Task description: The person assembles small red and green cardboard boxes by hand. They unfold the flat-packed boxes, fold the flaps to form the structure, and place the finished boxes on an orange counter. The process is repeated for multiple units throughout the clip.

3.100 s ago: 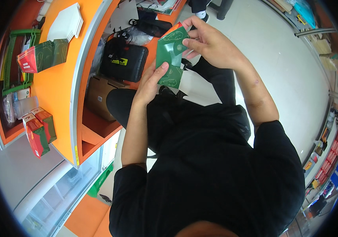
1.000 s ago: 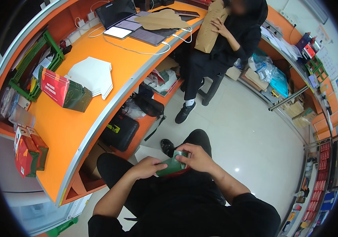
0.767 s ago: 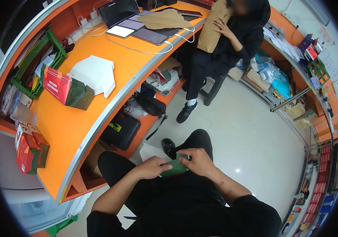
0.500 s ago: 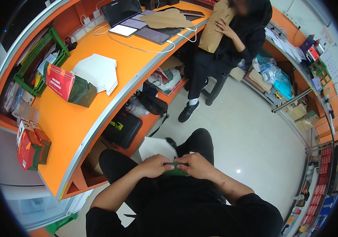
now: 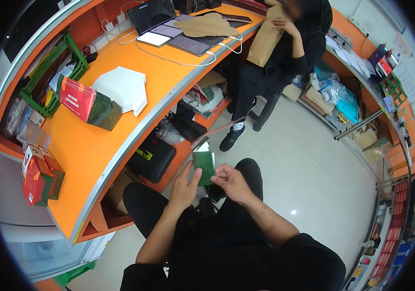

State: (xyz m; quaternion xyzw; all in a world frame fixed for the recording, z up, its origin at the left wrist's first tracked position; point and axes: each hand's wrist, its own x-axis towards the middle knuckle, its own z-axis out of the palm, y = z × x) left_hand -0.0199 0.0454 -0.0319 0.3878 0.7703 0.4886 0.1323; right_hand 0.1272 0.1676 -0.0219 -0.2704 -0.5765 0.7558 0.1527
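Above my lap I hold a green folded cardboard piece point(image 5: 202, 165) with white inner flaps showing at its top and right edge. My left hand point(image 5: 184, 188) grips its left side, the thumb lying over the green face. At the lower right edge, my right hand point(image 5: 231, 182) pinches the cardboard between thumb and fingers. On the orange desk to the left stands a red and green box point(image 5: 87, 103) with slanted ends. Beside it lies a stack of flat white cardboard sheets point(image 5: 121, 88). Two more red and green boxes point(image 5: 38, 175) stand at the desk's near left end.
A curved orange desk point(image 5: 86, 160) runs along my left, with tablets point(image 5: 188, 44), cables and a green basket point(image 5: 47, 97) on it. A black case point(image 5: 150, 157) sits on the shelf below. Ahead, a seated person holds a brown paper package point(image 5: 265, 42). Shelves line the right side.
Both hands have moved forward, away from my body, and the green cardboard is raised with its face now showing. The seated person's hand has shifted on the package.
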